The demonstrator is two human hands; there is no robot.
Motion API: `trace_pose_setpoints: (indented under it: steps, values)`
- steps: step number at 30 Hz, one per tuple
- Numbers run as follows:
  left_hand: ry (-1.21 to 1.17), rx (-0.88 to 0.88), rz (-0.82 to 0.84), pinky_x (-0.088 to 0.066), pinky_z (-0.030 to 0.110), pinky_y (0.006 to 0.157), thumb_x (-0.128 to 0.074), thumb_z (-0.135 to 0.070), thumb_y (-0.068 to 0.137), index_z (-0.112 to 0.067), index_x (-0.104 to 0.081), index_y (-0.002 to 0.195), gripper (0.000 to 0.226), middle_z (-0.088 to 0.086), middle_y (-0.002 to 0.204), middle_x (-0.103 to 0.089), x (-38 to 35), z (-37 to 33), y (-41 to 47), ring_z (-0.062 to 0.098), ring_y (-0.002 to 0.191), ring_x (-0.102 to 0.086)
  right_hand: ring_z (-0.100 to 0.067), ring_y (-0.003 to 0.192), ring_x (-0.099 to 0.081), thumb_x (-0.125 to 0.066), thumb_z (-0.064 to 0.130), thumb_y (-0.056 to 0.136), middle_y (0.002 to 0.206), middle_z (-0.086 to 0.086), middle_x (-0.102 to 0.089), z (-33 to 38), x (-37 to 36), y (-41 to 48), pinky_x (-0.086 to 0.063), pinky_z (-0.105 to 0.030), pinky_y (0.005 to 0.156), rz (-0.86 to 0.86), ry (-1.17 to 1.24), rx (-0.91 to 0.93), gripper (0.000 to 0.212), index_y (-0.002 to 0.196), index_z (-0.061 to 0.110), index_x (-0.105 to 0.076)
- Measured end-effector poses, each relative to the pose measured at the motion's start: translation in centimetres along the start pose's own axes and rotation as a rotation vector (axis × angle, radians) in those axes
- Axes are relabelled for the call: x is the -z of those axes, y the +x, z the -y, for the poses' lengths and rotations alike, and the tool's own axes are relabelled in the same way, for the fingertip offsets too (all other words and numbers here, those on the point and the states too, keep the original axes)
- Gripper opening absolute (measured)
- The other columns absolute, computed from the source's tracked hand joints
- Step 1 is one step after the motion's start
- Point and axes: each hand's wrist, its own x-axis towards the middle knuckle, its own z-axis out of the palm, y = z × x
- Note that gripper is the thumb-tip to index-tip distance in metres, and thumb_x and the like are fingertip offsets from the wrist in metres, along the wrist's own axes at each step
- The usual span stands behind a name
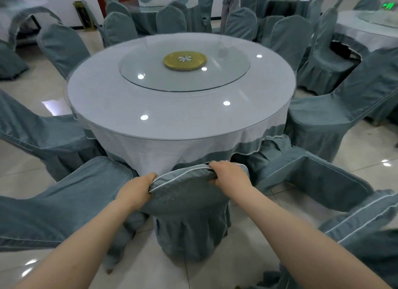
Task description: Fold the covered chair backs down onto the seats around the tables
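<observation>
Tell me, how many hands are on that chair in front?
2. The left hand grips the chair back at its left end; the right hand grips its right end. A person standing far back is cut off, hands unseen.

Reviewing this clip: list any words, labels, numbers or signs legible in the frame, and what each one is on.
No text can be read.
Green glow, top right, perhaps a lit sign: too blurred to read.
Gold disc at the centre of the glass turntable: a star pattern only, no letters.

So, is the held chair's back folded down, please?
Not folded: the chair back stands upright, left hand and right hand gripping its top.
</observation>
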Motion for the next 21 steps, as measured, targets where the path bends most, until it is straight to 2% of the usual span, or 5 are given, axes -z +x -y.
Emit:
trace_pose_setpoints:
  steps: [3, 7, 11, 17, 21]
  values:
    - [-0.023, 0.001, 0.147, -0.045, 0.029, 0.084, -0.067, -0.025, 0.075, -0.027, -0.049, 0.124, 0.052, -0.003, 0.121, -0.061, 1.7, 1.1, 2.0, 0.019, 0.106, -0.056, -0.024, 0.093, -0.058, -0.065, 0.048, 0.080, 0.103, 0.001, -0.060, -0.1, 1.0, 2.0, -0.042, -0.035, 0.067, 0.056, -0.091, 0.045, 0.040, 0.108, 0.023, -0.052]
    - [-0.246, -0.039, 0.471, -0.031, 0.026, 0.108, -0.070, -0.064, 0.062, -0.048, -0.001, 0.146, 0.110, -0.015, 0.148, -0.029, 2.7, 1.4, 2.7, 0.010, 0.132, -0.037, -0.016, 0.094, -0.058, -0.069, 0.064, 0.067, 0.103, 0.008, -0.063, -1.6, 2.3, 4.2, -0.050, -0.039, 0.085, 0.478, 0.155, 0.147, 0.055, 0.107, 0.027, -0.060]
    - [-0.370, -0.053, 0.304, -0.023, 0.023, 0.109, -0.048, -0.081, 0.068, -0.052, 0.002, 0.144, 0.096, -0.020, 0.153, -0.019, 3.4, 1.3, 3.9, 0.005, 0.137, -0.027, -0.008, 0.113, -0.054, -0.056, 0.067, 0.079, 0.129, 0.011, -0.058, -3.1, 3.5, 7.6, -0.042, -0.027, 0.096, 0.515, 0.387, 0.159, 0.063, 0.128, 0.027, -0.056]
    - [-0.382, 0.041, 0.114, -0.024, 0.028, 0.109, -0.047, -0.058, 0.089, -0.035, -0.006, 0.150, 0.077, -0.011, 0.156, -0.018, 5.6, 1.4, 9.8, 0.016, 0.137, -0.032, -0.009, 0.119, -0.052, -0.051, 0.059, 0.086, 0.131, 0.009, -0.057, -4.9, 4.2, 15.4, -0.034, -0.022, 0.094, 0.258, 0.457, 0.035, 0.053, 0.126, 0.025, -0.057]
    - [-0.366, -0.027, 0.100, -0.011, 0.027, 0.115, -0.047, -0.056, 0.089, -0.029, -0.003, 0.151, 0.080, -0.010, 0.158, -0.007, 7.3, 1.7, 15.4, 0.008, 0.144, -0.011, -0.011, 0.127, -0.045, -0.050, 0.060, 0.087, 0.139, 0.010, -0.050, -5.8, 5.0, 19.7, -0.031, -0.024, 0.100, 0.248, 0.341, 0.045, 0.058, 0.134, 0.026, -0.050]
